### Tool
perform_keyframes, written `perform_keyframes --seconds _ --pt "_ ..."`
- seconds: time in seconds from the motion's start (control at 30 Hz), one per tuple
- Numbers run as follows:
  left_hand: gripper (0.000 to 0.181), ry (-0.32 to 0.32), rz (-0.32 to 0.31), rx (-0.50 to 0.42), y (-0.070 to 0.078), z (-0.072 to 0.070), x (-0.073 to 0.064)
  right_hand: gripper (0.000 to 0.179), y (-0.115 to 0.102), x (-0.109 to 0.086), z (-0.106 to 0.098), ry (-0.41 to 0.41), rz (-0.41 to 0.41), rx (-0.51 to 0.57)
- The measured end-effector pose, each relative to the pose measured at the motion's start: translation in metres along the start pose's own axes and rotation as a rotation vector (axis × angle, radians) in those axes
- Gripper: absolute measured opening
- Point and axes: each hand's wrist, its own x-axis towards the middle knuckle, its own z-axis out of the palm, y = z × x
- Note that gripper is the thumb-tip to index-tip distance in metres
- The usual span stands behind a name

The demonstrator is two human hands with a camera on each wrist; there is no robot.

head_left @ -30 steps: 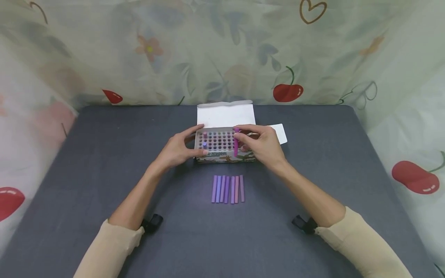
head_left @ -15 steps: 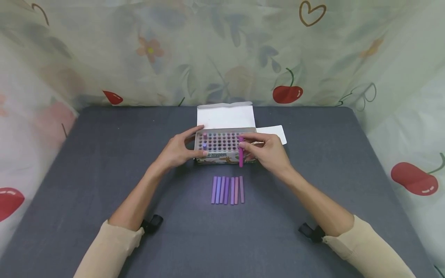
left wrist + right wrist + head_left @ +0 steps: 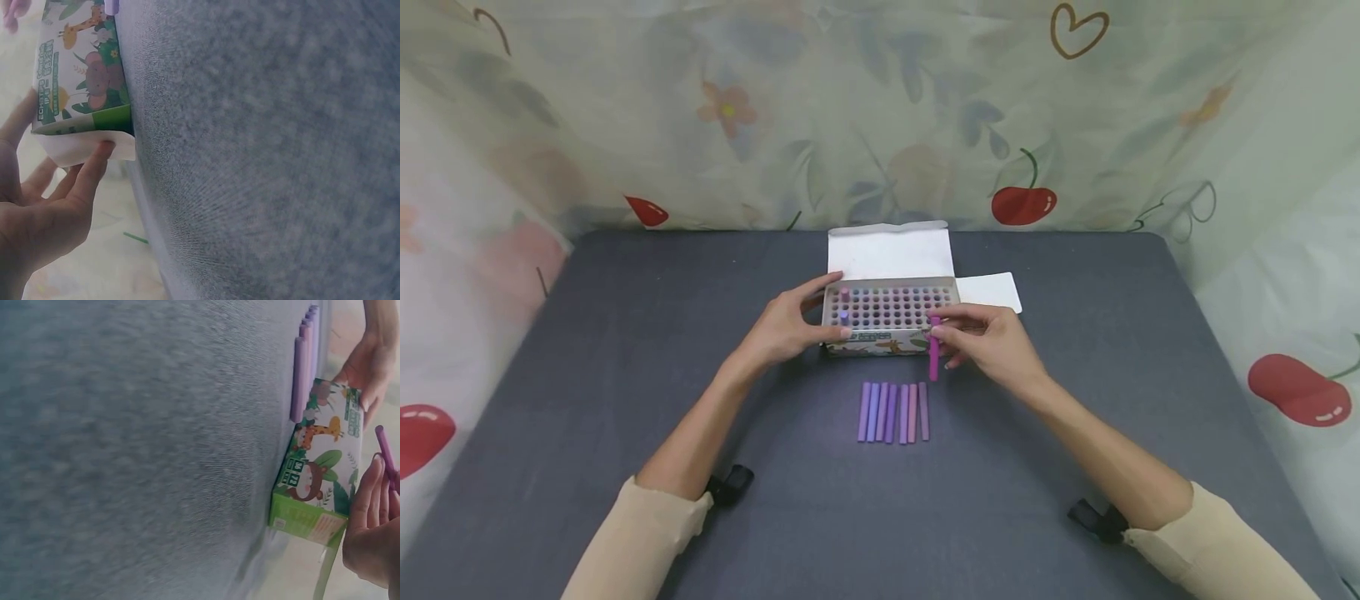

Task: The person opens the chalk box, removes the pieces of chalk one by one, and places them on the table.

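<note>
A printed cardboard chalk box [image 3: 891,305] stands on the table, lid folded back, showing a panel of holes. Two chalks, a pink one [image 3: 845,295] and a violet one [image 3: 844,317], poke up near its left end. My left hand [image 3: 786,325] holds that end, thumb at the front and index finger at the back; in the left wrist view its fingers touch a white side flap [image 3: 78,149]. Beside the box's front right corner, my right hand [image 3: 992,337] pinches a magenta chalk stick [image 3: 934,354] upright between thumb and fingers, above the table.
Several purple and pink chalk sticks [image 3: 891,413] lie side by side in front of the box. The white lid [image 3: 891,254] stands up behind it, and another white flap [image 3: 991,292] sticks out to the right. Patterned cloth [image 3: 895,117] hangs behind the grey table [image 3: 625,375].
My right hand has moved right and toward me with the magenta chalk stick, from over the box's holes to its front right corner. The left hand stays on the box.
</note>
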Motion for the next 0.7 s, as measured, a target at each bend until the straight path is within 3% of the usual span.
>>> perform_keyframes --seconds 0.7 --pt "0.085 0.011 0.004 0.017 -0.001 0.001 0.0 0.034 0.027 -0.017 -0.008 -0.083 0.135 0.058"
